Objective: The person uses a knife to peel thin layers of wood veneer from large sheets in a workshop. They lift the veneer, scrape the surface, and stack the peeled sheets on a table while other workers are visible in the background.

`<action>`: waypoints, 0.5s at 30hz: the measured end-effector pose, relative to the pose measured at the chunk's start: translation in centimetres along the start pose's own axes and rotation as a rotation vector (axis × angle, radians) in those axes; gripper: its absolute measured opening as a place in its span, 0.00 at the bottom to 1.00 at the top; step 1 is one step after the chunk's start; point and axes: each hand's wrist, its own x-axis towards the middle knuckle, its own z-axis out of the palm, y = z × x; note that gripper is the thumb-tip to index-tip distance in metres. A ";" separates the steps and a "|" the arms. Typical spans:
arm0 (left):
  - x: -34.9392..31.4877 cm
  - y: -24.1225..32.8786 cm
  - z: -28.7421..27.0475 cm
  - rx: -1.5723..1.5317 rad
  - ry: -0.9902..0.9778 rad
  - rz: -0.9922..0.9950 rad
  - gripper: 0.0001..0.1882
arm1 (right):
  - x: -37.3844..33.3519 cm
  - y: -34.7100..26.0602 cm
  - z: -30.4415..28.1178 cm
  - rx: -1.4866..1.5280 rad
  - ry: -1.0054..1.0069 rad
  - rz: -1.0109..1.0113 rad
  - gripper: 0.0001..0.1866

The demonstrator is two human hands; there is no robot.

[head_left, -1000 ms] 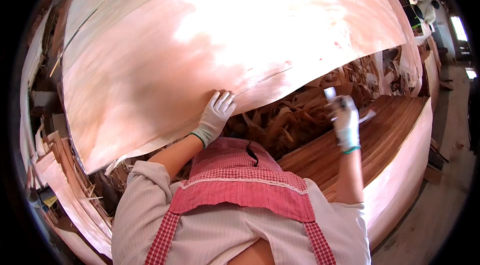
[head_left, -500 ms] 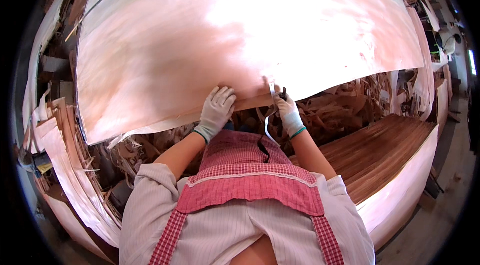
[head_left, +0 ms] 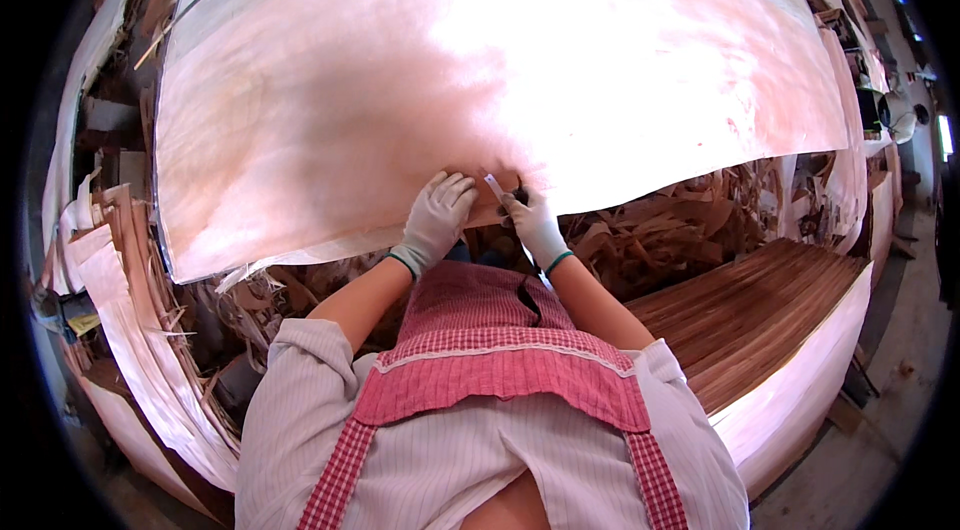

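Observation:
A large, thin, pinkish wood veneer sheet [head_left: 330, 130] spreads out in front of me, its near edge at my waist. My left hand [head_left: 437, 215], in a white glove with a green cuff, lies on the sheet near that edge, fingers stretched out. Just to its right, my right hand [head_left: 537, 226], gloved alike, is closed on a narrow white strip of tape [head_left: 495, 188] and a small dark tool [head_left: 519, 194] whose kind I cannot make out. The strip's end points toward my left fingers; its lower part hangs past the sheet's edge, partly hidden by the hand.
Torn veneer scraps [head_left: 660, 230] heap up below the sheet's near edge. A stack of brown veneer [head_left: 750, 315] stands at my right, and pale veneer strips [head_left: 125, 300] lean at my left. A thin stick [head_left: 160, 42] crosses the far left corner.
My right hand has moved left, closer to my left hand, carrying the tape strip and dark tool. The strip's end now tilts leftward. My left hand has stayed nearly in place.

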 end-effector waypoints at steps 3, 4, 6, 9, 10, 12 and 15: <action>0.3 0.1 0.1 0.019 -0.080 0.071 0.21 | 0.3 0.0 1.1 0.022 -0.011 0.112 0.13; 0.4 0.3 0.2 0.013 -0.104 0.110 0.22 | 0.2 0.1 1.3 -0.029 0.024 0.055 0.13; 0.5 0.4 0.6 0.079 -0.197 0.113 0.25 | 0.2 0.1 1.3 -0.151 0.038 0.008 0.12; 0.9 0.7 0.7 0.174 -0.268 0.121 0.26 | 0.4 -1.5 -1.7 -0.899 -0.013 -0.220 0.17; 1.1 0.9 0.5 0.208 -0.282 0.127 0.27 | 0.6 -1.5 -3.6 -0.982 -0.014 -0.267 0.19; 2.4 1.7 0.3 0.180 -0.334 0.050 0.28 | 1.4 -2.6 -5.7 -0.437 -0.028 -0.026 0.17; 5.6 3.5 1.4 0.045 -0.263 0.106 0.28 | 1.5 -3.5 -5.9 -0.169 0.021 -0.040 0.13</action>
